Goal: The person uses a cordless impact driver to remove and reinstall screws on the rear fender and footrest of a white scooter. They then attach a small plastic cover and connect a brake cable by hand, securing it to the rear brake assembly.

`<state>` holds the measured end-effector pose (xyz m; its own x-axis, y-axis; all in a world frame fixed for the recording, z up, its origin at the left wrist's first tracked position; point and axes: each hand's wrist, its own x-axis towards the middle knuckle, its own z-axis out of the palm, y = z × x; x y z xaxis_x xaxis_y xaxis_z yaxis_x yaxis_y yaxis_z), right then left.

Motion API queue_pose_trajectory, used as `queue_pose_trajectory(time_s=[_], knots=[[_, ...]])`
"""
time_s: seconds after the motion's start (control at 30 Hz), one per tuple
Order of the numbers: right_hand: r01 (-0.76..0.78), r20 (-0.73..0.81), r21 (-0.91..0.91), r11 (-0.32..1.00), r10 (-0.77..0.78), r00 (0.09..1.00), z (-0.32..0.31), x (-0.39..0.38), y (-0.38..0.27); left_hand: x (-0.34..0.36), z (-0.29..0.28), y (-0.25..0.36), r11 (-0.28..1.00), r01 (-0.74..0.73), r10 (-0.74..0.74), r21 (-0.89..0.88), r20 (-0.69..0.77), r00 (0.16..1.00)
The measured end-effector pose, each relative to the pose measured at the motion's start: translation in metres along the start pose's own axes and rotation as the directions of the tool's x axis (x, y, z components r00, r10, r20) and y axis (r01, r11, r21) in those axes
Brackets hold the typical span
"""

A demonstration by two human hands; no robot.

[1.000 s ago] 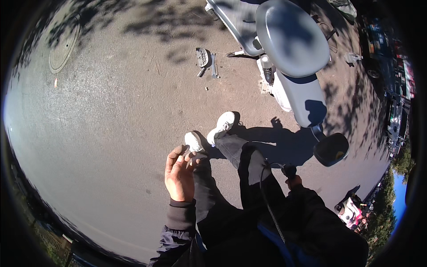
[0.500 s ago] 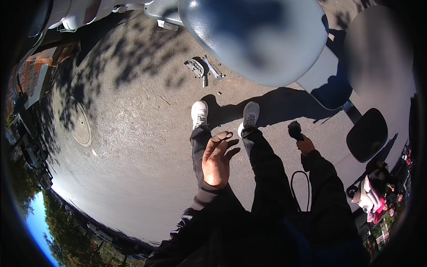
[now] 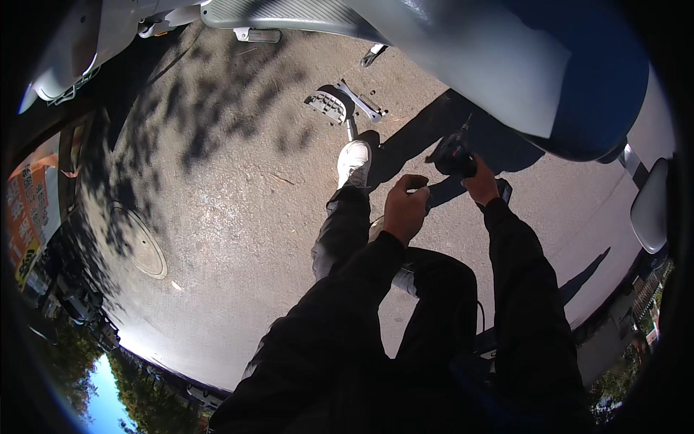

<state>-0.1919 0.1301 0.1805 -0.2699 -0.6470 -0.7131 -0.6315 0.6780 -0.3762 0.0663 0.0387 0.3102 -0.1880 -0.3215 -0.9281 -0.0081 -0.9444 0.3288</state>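
My right hand (image 3: 483, 182) grips a dark cordless drill (image 3: 454, 153) by its handle, with the thin bit pointing up and away toward the shaded side of a scooter. To its left and a little nearer, my left hand (image 3: 405, 210) is closed, fingers curled in a pinch; whatever they hold, if anything, is too small to make out. The scooter's large smooth grey seat (image 3: 491, 72) lies beyond both hands, apart from them. On the ground past my shoe sit an open tool-bit case (image 3: 329, 106) and a pale wrench-like bar (image 3: 359, 100), with small dark bits scattered around.
My white shoe (image 3: 354, 163) stands just short of the case. The scooter's grey footboard (image 3: 289, 18) runs along the top, with a small footrest (image 3: 258, 35) below. A grey padded part (image 3: 653, 206) juts out at right. A round manhole cover (image 3: 137, 242) lies at left.
The drill has come up and forward in my right hand, its bit now showing. My left hand has moved right toward it, fingers curling in. My view has shifted and a leg has bent.
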Motion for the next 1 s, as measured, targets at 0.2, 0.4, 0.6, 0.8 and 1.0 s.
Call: queue_pose_trajectory(time_s=[0.2,0.4,0.6,0.8,1.0], knots=[[0.168,-0.276,0.085,0.982,-0.139,0.951,0.097,0.051,0.019,0.013,-0.008,0.054,0.715,-0.509,0.282,0.48,0.469,0.837],[-0.101,-0.174,-0.001,0.995,0.099,0.98,0.157,0.073,0.061,0.006,-0.025,0.078,0.498,-0.761,0.457,0.416,0.62,0.638],[-0.07,-0.119,-0.13,0.989,0.054,0.991,0.19,0.095,0.078,-0.022,-0.033,0.068,0.476,-0.855,0.656,0.206,0.564,0.501],[-0.111,0.053,-0.273,0.956,0.13,0.99,0.189,0.089,0.061,-0.028,-0.03,0.062,0.542,-0.84,0.723,0.03,0.493,0.484],[0.197,-0.26,0.068,0.978,-0.173,0.95,0.079,0.059,-0.026,-0.033,-0.044,0.071,0.351,-0.935,0.859,0.053,0.38,0.344]])
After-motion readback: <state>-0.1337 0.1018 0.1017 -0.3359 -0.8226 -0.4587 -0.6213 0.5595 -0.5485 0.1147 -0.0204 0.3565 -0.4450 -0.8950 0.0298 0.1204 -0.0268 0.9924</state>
